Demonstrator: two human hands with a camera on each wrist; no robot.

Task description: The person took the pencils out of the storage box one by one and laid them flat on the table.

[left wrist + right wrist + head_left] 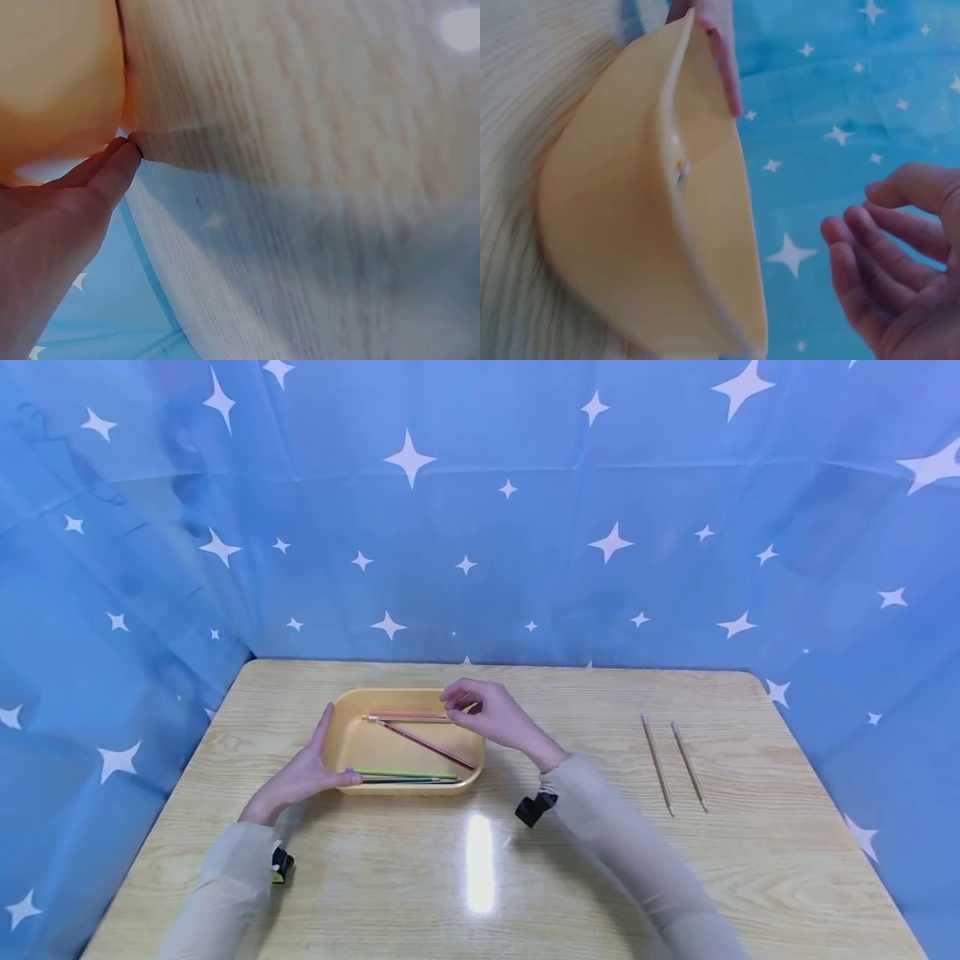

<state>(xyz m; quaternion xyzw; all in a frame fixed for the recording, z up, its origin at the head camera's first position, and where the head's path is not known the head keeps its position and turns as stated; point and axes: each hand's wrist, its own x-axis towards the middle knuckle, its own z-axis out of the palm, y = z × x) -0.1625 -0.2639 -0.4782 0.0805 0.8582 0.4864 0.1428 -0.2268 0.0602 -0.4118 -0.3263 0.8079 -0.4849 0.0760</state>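
Note:
A shallow yellow plastic tray (408, 745) sits left of the table's middle with several pencils inside. My left hand (311, 774) grips its left near corner, thumb along the near wall and fingers against the left wall. A dark red pencil (427, 747) slants across the tray floor. Beside the near wall lie a green pencil (405, 773) and a dark pencil (408, 781). My right hand (491, 712) hovers over the tray's right far corner. In the right wrist view its fingers (885, 255) are loosely bent with nothing between them, apart from the tray wall.
Two pencils, a left one (657, 766) and a right one (689, 766), lie side by side on the right of the wooden table (570, 877). A blue curtain (517, 560) with white stars hangs behind and along the sides.

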